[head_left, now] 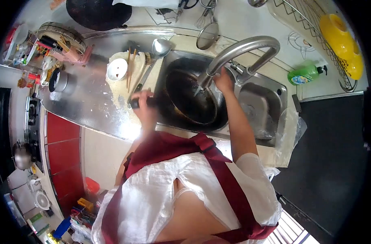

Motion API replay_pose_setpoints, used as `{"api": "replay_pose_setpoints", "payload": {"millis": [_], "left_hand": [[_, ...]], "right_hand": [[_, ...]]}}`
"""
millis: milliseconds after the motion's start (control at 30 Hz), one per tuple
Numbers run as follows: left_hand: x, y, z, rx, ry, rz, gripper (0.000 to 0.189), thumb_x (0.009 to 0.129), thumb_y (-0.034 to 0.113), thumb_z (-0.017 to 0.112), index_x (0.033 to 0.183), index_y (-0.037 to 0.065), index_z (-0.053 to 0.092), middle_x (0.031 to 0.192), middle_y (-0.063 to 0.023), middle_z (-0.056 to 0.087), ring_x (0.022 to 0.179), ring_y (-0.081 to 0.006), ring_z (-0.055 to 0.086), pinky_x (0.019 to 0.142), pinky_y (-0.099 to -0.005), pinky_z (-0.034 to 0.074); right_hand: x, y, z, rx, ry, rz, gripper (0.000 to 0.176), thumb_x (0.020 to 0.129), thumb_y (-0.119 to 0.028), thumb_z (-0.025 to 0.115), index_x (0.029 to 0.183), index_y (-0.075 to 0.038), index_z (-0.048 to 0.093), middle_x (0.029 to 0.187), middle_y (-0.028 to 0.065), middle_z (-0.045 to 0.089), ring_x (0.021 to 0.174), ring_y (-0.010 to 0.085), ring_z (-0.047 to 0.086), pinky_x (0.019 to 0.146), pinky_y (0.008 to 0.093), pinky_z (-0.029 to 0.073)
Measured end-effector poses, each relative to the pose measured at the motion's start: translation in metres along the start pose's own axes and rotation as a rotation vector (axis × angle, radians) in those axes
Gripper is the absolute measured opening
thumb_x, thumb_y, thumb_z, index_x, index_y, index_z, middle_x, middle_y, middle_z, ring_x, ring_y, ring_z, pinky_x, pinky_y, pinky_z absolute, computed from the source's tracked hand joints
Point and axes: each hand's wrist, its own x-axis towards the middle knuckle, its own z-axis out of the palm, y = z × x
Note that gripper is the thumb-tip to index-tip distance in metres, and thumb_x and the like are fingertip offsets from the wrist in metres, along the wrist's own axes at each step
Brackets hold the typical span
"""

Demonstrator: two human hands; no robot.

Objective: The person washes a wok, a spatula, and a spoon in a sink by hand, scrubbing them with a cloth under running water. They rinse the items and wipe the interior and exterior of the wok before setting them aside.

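A dark wok [191, 97] sits tilted in the left sink basin, and water from the curved metal faucet [246, 42] runs into it. My left hand [144, 106], a little blurred, is closed around the wok's black handle at the basin's left edge. My right hand [224, 82] is beyond the faucet spout, at the faucet lever [235, 66], its fingertips partly hidden. Just past my left hand, a ladle [161, 48] lies on the counter with its handle pointing toward me. Beside it are wooden chopsticks [131, 69] and a small white bowl [117, 69] on a board.
The right sink basin [258, 97] adjoins the wok's basin. A green soap bottle [305, 75] stands behind it, below a wire rack with yellow bowls [340, 36]. A strainer [207, 35] hangs on the back wall. At the left are a pot [59, 80] and a utensil holder [73, 53].
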Motion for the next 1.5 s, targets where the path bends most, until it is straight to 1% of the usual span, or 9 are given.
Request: {"api": "replay_pose_setpoints", "payload": {"millis": [267, 300, 333, 400, 633, 700, 800, 1033, 1500], "left_hand": [[-0.050, -0.008, -0.081, -0.231, 0.286, -0.844, 0.022, 0.083, 0.014, 0.061, 0.099, 0.003, 0.051, 0.094, -0.0100, 0.053, 0.085, -0.0209, 0.053, 0.076, -0.0364, 0.045], [-0.064, -0.039, -0.106, 0.185, -0.051, -0.751, 0.025, 0.081, 0.009, 0.064, 0.101, 0.004, 0.051, 0.092, -0.0094, 0.054, 0.081, -0.0204, 0.054, 0.067, -0.0358, 0.047], [-0.067, -0.050, -0.119, -0.289, 0.006, -0.844, 0.028, 0.080, 0.006, 0.065, 0.105, 0.006, 0.051, 0.087, -0.0091, 0.055, 0.071, -0.0183, 0.054, 0.060, -0.0313, 0.048], [-0.066, -0.018, -0.111, -0.204, 0.040, -0.885, 0.031, 0.081, 0.007, 0.064, 0.109, 0.006, 0.049, 0.082, -0.0080, 0.056, 0.062, -0.0161, 0.053, 0.059, -0.0290, 0.047], [0.004, 0.031, -0.106, 0.868, -0.479, -0.527, 0.034, 0.079, 0.036, 0.065, 0.083, 0.002, 0.066, 0.075, -0.0152, 0.063, 0.071, -0.0261, 0.060, 0.066, -0.0333, 0.045], [0.021, -0.014, -0.102, 0.939, -0.369, 0.215, 0.027, 0.080, 0.031, 0.063, 0.081, 0.004, 0.066, 0.078, -0.0138, 0.062, 0.080, -0.0294, 0.058, 0.071, -0.0368, 0.045], [0.045, -0.040, -0.074, 1.207, -0.488, 0.323, 0.027, 0.078, 0.020, 0.060, 0.101, 0.006, 0.057, 0.096, -0.0136, 0.058, 0.088, -0.0304, 0.056, 0.074, -0.0391, 0.047], [0.056, -0.083, -0.053, 1.539, -0.574, 0.212, 0.030, 0.073, 0.019, 0.063, 0.097, 0.005, 0.054, 0.094, -0.0162, 0.055, 0.088, -0.0309, 0.057, 0.070, -0.0411, 0.050], [-0.012, -0.021, 0.012, 0.031, -0.946, -1.075, 0.039, 0.083, 0.000, 0.051, 0.119, 0.002, 0.039, 0.075, -0.0079, 0.053, 0.053, -0.0137, 0.051, 0.043, -0.0283, 0.043]], "right_hand": [[-0.009, -0.011, 0.017, 0.020, -0.107, -0.009, 0.059, 0.079, -0.036, 0.056, 0.130, -0.013, 0.037, 0.107, 0.0183, 0.060, 0.100, 0.0347, 0.057, 0.082, 0.0432, 0.044], [-0.005, 0.001, 0.031, 0.064, -0.033, -0.096, 0.054, 0.080, -0.034, 0.055, 0.126, -0.011, 0.041, 0.107, 0.0188, 0.060, 0.101, 0.0354, 0.056, 0.083, 0.0427, 0.044], [0.000, 0.010, 0.043, 0.109, 0.044, -0.184, 0.049, 0.081, -0.032, 0.053, 0.123, -0.010, 0.044, 0.106, 0.0194, 0.060, 0.101, 0.0362, 0.056, 0.084, 0.0423, 0.044], [0.003, 0.016, 0.053, 0.183, 0.061, -0.159, 0.043, 0.082, -0.030, 0.052, 0.119, -0.009, 0.048, 0.105, 0.0199, 0.060, 0.101, 0.0368, 0.055, 0.084, 0.0423, 0.043], [0.000, 0.014, 0.054, 0.359, 0.041, -0.171, 0.031, 0.085, -0.025, 0.048, 0.107, -0.003, 0.054, 0.101, 0.0229, 0.059, 0.099, 0.0392, 0.054, 0.083, 0.0422, 0.042], [-0.004, 0.010, 0.052, 0.417, 0.029, -0.170, 0.031, 0.087, -0.026, 0.045, 0.107, -0.004, 0.054, 0.102, 0.0233, 0.059, 0.101, 0.0402, 0.053, 0.083, 0.0418, 0.042], [-0.011, 0.007, 0.056, 0.545, 0.042, -0.160, 0.031, 0.089, -0.028, 0.044, 0.107, -0.005, 0.054, 0.105, 0.0229, 0.058, 0.102, 0.0402, 0.052, 0.083, 0.0414, 0.042], [-0.026, -0.002, 0.043, 0.437, -0.025, -0.060, 0.036, 0.088, -0.034, 0.045, 0.109, -0.007, 0.056, 0.105, 0.0218, 0.059, 0.102, 0.0391, 0.054, 0.082, 0.0396, 0.043], [-0.036, -0.009, 0.057, 0.820, -0.180, 0.039, 0.045, 0.088, -0.034, 0.053, 0.117, 0.001, 0.052, 0.109, 0.0146, 0.060, 0.100, 0.0231, 0.056, 0.085, 0.0309, 0.041]]}}
